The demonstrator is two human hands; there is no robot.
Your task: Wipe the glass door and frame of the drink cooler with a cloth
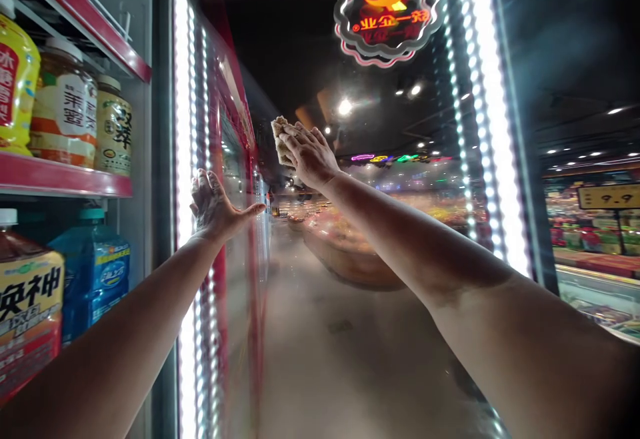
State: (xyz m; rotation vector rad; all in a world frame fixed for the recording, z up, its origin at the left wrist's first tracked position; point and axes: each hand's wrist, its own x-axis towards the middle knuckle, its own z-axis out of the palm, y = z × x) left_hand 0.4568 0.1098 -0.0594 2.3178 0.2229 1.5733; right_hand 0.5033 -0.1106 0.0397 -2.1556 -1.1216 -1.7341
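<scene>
In the head view, my right hand [311,155] is stretched far forward over a glass door [345,359]. Under its fingers is a crumpled, brownish cleaning cloth [280,140], pressed flat to the pane. Lower and to the left, my left hand [213,209] lies with fingers spread and thumb pointing right, against the door's left side by a bright LED strip [184,339]. Nothing is held in it. A scalloped round sticker [390,12] with reversed lettering sits high on the glass, above and right of the cloth.
Shelves with red-edged fronts [65,173] stand close at left. They carry several drink bottles, including a blue one [100,265] and a yellow one [17,85]. Through the glass appear a blurred shop floor and a round display [350,252]. A price sign [610,196] stands at right.
</scene>
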